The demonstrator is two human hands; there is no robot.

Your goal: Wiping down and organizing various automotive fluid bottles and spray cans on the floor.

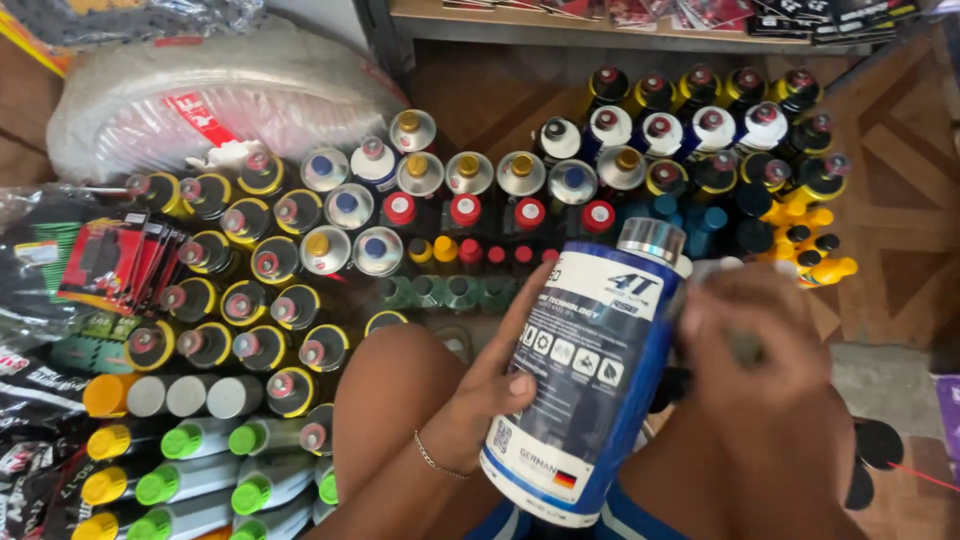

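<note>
A blue and white plastic bottle with a silver cap is tilted over my lap. My left hand is wrapped around its left side, thumb on the label, a thin bracelet on the wrist. My right hand is blurred at the bottle's upper right side, fingers curled around a small dark object I cannot make out. Whether it touches the bottle is unclear. My bare knee is below the left hand.
Several upright bottles cover the floor: black and yellow ones with pink caps, silver ones with blue and gold caps, grey ones with green and yellow caps. A wrapped white bundle and packets lie left. A wooden shelf stands behind.
</note>
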